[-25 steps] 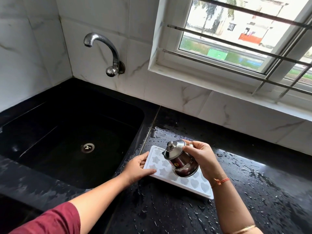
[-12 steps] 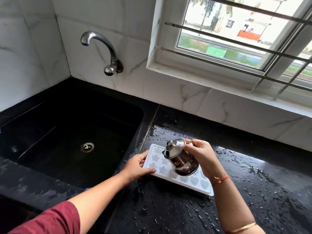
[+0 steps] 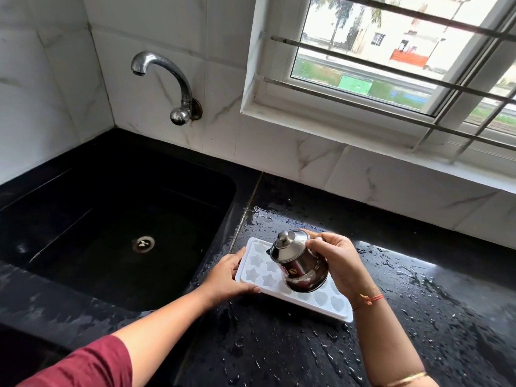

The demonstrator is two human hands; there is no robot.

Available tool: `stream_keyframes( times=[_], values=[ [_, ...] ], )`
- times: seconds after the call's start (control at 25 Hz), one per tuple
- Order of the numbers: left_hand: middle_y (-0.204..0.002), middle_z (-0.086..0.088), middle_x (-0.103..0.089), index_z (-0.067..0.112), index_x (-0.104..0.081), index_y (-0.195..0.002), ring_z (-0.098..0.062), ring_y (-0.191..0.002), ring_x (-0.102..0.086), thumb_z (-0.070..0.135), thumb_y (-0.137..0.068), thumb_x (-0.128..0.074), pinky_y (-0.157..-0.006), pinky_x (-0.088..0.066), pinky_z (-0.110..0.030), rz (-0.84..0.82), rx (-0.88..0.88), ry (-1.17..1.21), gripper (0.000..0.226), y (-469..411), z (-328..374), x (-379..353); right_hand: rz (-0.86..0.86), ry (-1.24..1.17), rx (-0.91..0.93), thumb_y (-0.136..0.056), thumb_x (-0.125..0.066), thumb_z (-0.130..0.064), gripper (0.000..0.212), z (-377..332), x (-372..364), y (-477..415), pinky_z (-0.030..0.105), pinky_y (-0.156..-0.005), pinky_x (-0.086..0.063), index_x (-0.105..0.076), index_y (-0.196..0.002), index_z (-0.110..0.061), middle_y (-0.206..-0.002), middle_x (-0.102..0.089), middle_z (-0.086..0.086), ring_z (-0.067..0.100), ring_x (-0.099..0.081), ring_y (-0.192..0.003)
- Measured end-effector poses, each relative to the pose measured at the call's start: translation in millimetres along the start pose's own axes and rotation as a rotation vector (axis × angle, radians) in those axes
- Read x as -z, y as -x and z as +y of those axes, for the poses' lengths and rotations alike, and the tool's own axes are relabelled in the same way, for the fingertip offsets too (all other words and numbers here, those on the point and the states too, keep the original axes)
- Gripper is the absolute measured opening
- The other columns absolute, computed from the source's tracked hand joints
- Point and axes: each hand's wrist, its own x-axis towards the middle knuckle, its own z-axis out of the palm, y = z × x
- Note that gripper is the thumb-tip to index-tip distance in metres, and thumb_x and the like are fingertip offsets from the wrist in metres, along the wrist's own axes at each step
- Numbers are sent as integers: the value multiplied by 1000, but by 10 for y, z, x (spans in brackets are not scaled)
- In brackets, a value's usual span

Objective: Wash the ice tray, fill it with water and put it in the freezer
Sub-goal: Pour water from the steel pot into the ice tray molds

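Observation:
A white ice tray [image 3: 261,270] with star and heart moulds lies on the wet black counter [image 3: 279,350], just right of the sink. My left hand [image 3: 227,277] grips the tray's left end, thumb on the rim. Above the tray's middle, my right hand [image 3: 339,261] holds a small lidded steel pot [image 3: 297,265], tilted with its spout toward the left. The pot hides the moulds beneath it.
A black sink [image 3: 117,219] with a drain [image 3: 143,244] sits to the left. A steel tap [image 3: 167,85] juts from the tiled wall above it. A barred window [image 3: 391,60] stands behind the counter. Water drops cover the counter on the right.
The pot has shifted slightly over the tray and the view has drifted a little. My left hand keeps its hold on the tray's end.

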Motion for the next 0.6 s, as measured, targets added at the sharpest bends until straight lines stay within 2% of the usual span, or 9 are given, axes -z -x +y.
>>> stream_keyframes(
  times=[0.12, 0.2, 0.28, 0.4, 0.6],
  values=[
    [-125, 1, -44, 26, -30, -143, -12, -116, -52, 51, -32, -80, -106, -40, -31, 3, -5, -36, 124, -1, -3, -1, -25, 26, -5, -80, -60, 5, 18, 13, 1, 20, 21, -56, -54, -71, -73, -8, -87, -71, 9, 18, -63, -66],
    [-124, 3, -44, 27, -30, -143, -12, -117, -51, 53, -32, -79, -107, -39, -32, 9, 0, -73, 124, -3, -10, 2, -52, 46, -7, -78, -64, 3, 29, 5, -12, 42, 24, -59, -54, -70, -57, -16, -91, -71, 8, 16, -63, -66],
    [-124, 4, -43, 28, -30, -143, -13, -117, -50, 55, -32, -78, -107, -38, -33, 15, -1, -96, 124, -1, -14, 1, -61, 84, -3, -80, -61, 5, 41, 10, -19, 54, 22, -56, -52, -68, -48, -20, -84, -70, 4, 10, -62, -60],
    [-125, 4, -43, 27, -30, -143, -12, -118, -49, 58, -31, -76, -108, -37, -32, 24, -7, -116, 124, -7, -12, -5, -61, 124, -3, -76, -66, 1, 20, 22, -46, 67, 24, -60, -54, -73, -67, -15, -81, -73, 0, 14, -64, -65],
    [-126, 2, -43, 25, -29, -144, -13, -120, -48, 59, -31, -74, -109, -35, -33, 29, -7, -128, 126, -3, -13, -10, -55, 176, 8, -79, -61, 5, 26, 2, -78, 120, 22, -62, -55, -74, -73, -17, -76, -73, -1, 12, -65, -66]
  ],
)
